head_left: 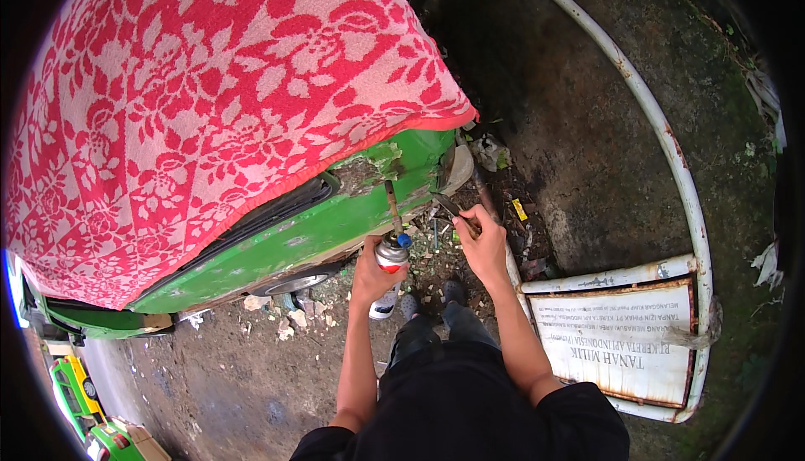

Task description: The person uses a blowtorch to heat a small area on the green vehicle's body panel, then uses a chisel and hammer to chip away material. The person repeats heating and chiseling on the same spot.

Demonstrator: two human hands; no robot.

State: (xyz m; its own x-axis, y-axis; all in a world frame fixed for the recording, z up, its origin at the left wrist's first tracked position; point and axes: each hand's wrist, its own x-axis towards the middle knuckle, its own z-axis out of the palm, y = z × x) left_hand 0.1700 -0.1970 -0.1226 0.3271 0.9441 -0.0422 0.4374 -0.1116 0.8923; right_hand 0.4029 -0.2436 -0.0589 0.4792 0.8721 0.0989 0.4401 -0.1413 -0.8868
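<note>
My left hand (pixel 369 272) is wrapped round a gas torch (pixel 392 252), a white and red canister with a blue knob and a long metal nozzle. The nozzle points up at a green car (pixel 293 239); no flame shows clearly. In front of it lies a patch of scraped, peeling paint (pixel 369 167) on the car's body. My right hand (pixel 484 244) is closed on the handle of a scraper (pixel 447 203), its dark blade directed at the car's corner. Whether the blade touches the body I cannot tell.
A red and pink floral blanket (pixel 251 58) covers the car's upper part. Paint flakes and rubble (pixel 293 314) litter the ground around my feet. At the right stands a white, rusty pipe frame (pixel 646 96) with a sign board (pixel 616 343). More green cars (pixel 113 440) are at lower left.
</note>
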